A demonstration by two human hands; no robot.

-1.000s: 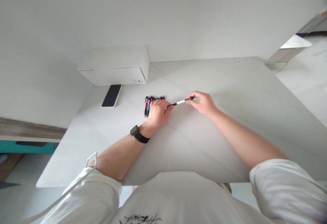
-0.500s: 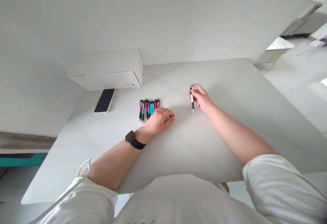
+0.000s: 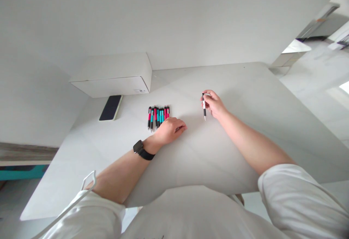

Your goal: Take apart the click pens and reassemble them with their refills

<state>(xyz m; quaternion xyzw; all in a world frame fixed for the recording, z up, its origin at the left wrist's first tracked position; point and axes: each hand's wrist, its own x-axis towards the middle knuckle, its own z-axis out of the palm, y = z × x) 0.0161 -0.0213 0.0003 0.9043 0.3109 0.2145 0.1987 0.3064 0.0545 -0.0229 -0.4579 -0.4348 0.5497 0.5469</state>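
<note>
My right hand (image 3: 214, 104) pinches a white click pen (image 3: 204, 104) with a black grip. The pen is held near its top, tip pointing down toward me, above the white table (image 3: 231, 152). My left hand (image 3: 171, 129) lies on the table with fingers curled in and thumb against them; I see nothing in it. It wears a black watch (image 3: 138, 146) on the wrist. Just behind and left of this hand, several pink and turquoise pens (image 3: 155, 115) lie side by side in a row, the right-hand ones partly covered by it.
A dark-screened phone (image 3: 111, 107) lies left of the pens. Behind it, a long white box (image 3: 111, 86) stands against the wall (image 3: 204, 21). A white cable (image 3: 68, 210) runs near my left arm. The table's right edge borders an open floor area.
My left thumb and fingers have drawn slightly closer together. My right hand still holds the white pen in almost the same place. The whole view has shifted slightly.
</note>
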